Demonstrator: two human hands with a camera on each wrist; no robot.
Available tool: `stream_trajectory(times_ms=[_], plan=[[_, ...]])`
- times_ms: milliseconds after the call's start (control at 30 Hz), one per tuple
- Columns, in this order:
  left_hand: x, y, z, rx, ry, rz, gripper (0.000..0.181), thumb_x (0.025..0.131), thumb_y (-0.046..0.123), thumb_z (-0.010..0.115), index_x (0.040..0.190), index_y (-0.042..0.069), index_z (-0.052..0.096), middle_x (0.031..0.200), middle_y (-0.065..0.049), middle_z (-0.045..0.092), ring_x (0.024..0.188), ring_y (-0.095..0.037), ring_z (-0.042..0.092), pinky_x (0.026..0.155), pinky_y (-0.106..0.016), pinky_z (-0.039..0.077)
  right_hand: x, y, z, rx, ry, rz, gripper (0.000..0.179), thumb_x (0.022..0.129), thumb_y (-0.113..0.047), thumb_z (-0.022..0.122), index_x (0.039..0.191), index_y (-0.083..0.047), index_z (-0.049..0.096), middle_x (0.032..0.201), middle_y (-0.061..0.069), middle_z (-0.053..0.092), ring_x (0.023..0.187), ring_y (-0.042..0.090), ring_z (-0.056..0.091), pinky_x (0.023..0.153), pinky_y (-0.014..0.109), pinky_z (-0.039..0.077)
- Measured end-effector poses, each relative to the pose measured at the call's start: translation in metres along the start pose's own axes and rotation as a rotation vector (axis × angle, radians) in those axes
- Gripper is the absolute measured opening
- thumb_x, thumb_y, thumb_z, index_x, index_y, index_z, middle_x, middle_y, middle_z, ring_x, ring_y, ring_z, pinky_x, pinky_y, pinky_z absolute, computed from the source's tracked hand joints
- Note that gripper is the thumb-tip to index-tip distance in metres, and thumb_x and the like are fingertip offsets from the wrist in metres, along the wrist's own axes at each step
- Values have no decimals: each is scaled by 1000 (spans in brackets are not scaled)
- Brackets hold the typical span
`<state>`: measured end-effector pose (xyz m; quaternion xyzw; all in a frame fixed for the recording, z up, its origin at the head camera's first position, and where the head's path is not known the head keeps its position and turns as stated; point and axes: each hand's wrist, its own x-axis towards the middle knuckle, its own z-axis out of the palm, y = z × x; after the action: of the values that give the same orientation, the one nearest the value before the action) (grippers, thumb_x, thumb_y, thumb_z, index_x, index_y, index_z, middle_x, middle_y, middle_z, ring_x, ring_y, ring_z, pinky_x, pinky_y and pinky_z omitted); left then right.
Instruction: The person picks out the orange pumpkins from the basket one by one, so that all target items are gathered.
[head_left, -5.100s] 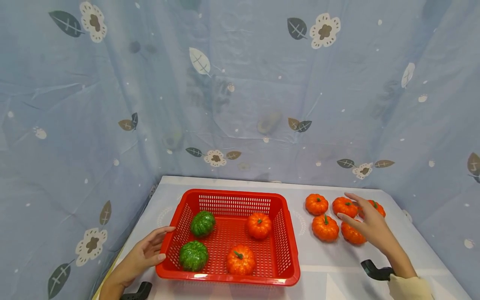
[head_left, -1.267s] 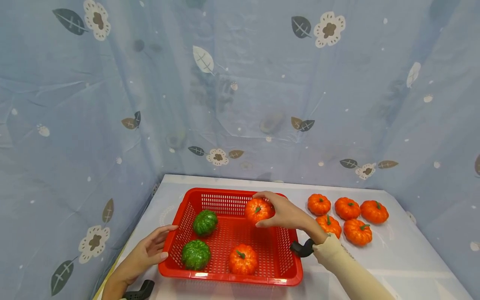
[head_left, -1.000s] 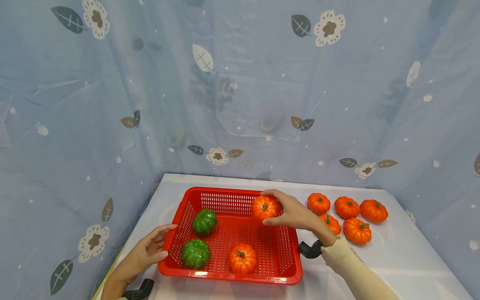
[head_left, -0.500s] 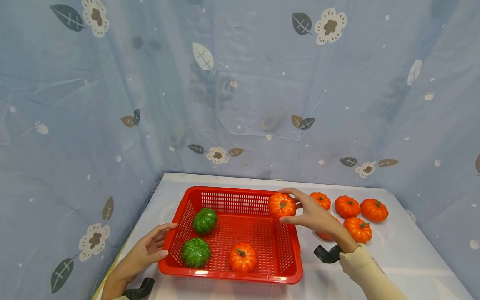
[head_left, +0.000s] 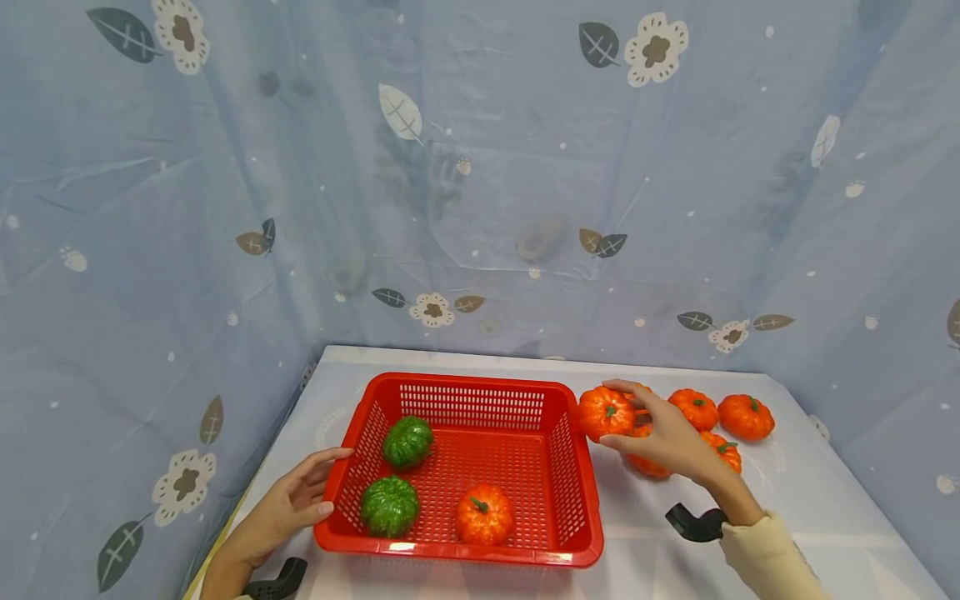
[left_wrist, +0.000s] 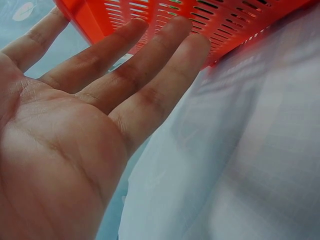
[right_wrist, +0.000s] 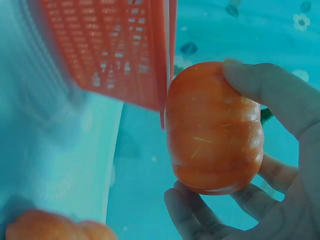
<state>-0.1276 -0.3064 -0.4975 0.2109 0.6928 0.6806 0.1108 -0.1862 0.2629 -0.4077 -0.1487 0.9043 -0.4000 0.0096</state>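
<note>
My right hand (head_left: 666, 429) grips a small orange pumpkin (head_left: 604, 414) between thumb and fingers, raised just outside the right rim of the red basket (head_left: 588, 500). In the right wrist view that pumpkin (right_wrist: 212, 135) is seen from below, close beside the basket wall (right_wrist: 115, 55). My left hand (head_left: 288, 504) is at the basket's left side, its fingers extended; the left wrist view shows the fingertips against the slotted wall (left_wrist: 220, 25). Inside the basket lie two green pumpkins (head_left: 407, 442) on the left and one orange pumpkin (head_left: 485, 515) near the front.
Several orange pumpkins (head_left: 746, 417) sit on the right part of the white table (head_left: 660, 554), some partly hidden behind my right hand. A blue flowered curtain (head_left: 480, 208) hangs behind and along both sides. Black wrist mounts (head_left: 696, 523) stick out below the hands.
My right hand went from the pumpkins on the right to the basket, lifted out its back-right orange pumpkin and carried it right past the rim. The left hand stayed at the basket.
</note>
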Motion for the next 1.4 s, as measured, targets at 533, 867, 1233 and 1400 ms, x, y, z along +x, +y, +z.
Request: stream_trajectory(times_ms=[533,867,1233,1400], plan=[[0,0,-2,-11,-16,25,61,100,-7,54,157,1,33,150,-26,47,128,-26,60,99,-34,54,-36,37,-40,-91,93,111,85,87,-50,81,156,-20,41,148,22,47,123,46,54,93,67,50],[-1,0,-1,-13,-14,17,61,100,-7,55,157,1,33,150,-24,48,128,-26,60,98,-35,54,-59,66,-62,-43,113,228,89,92,-45,78,161,-13,31,150,30,40,119,49,53,83,53,57],[0,1,-1,-4,-2,-4,61,100,-5,55,156,2,34,149,-26,47,127,-25,60,98,-36,55,-83,99,-85,-35,215,319,92,96,-42,73,161,-1,22,154,38,26,119,57,45,72,39,58],[0,0,-1,0,-6,6,61,100,-6,55,156,2,34,149,-26,48,127,-26,61,97,-37,55,-90,113,-95,-43,255,363,94,96,-44,72,162,-1,20,154,39,23,118,57,43,68,31,52]])
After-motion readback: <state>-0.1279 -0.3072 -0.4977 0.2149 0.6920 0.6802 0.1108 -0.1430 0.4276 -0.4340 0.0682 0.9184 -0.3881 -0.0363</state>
